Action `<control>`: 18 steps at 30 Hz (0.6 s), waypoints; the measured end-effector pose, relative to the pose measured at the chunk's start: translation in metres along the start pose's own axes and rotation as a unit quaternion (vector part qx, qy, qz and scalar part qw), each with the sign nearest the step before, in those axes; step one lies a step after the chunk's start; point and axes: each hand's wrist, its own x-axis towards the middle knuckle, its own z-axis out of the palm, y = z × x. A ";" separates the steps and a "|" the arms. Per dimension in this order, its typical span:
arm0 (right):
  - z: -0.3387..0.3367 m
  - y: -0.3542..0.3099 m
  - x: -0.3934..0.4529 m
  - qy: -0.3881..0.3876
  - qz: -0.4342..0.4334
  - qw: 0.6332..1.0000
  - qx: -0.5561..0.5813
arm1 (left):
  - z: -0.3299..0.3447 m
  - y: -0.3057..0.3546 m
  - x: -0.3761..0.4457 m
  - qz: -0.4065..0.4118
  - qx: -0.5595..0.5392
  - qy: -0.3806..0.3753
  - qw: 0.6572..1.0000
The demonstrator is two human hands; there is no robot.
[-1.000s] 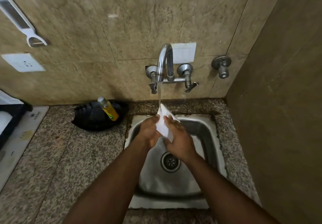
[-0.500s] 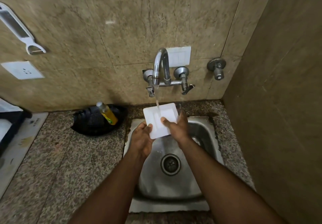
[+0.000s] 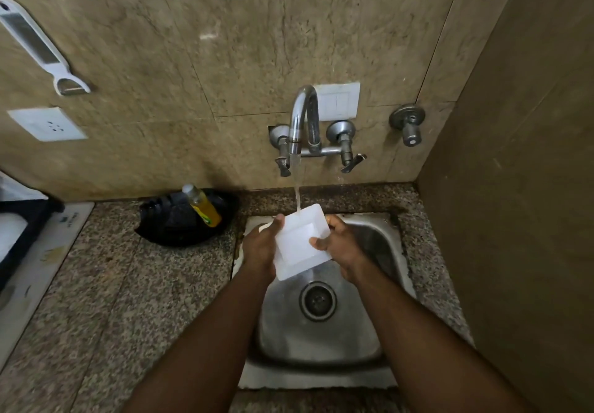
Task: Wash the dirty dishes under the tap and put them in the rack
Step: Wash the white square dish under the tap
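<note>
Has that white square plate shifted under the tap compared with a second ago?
Yes. The plate, edge-on earlier, now faces the camera; relative to the tap, its stream hits the top edge.

Both hands [image 3: 258,247] hold square plate [image 3: 297,242] under tap [image 3: 300,116]

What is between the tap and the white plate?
Only a thin stream of water. In the head view it falls from the tap spout onto the top edge of the square white plate, held by both hands over the sink.

A home kitchen: steel sink [image 3: 321,342] set in a granite tabletop [image 3: 112,300], wall tap [image 3: 302,123], hanging peeler [image 3: 38,47].
</note>
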 end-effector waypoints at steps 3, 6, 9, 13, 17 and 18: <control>0.004 0.006 0.001 0.010 -0.003 1.000 -0.007 | 0.014 0.007 0.000 0.006 -0.013 0.036 0.999; 0.009 0.007 0.000 0.055 0.004 0.998 0.012 | 0.026 0.007 -0.002 0.035 0.012 0.064 0.997; 0.015 -0.004 0.000 0.159 0.050 0.986 0.016 | 0.038 0.000 -0.004 0.065 0.041 0.052 0.996; 0.008 -0.015 0.004 0.262 0.079 0.958 -0.092 | 0.049 -0.006 -0.011 0.082 0.030 0.043 0.995; -0.001 -0.018 0.013 0.281 0.090 0.942 -0.159 | 0.046 -0.013 -0.011 0.070 -0.015 0.035 0.997; 0.001 -0.018 0.014 0.284 0.087 0.939 -0.174 | 0.045 -0.013 -0.011 0.060 -0.026 0.044 0.997</control>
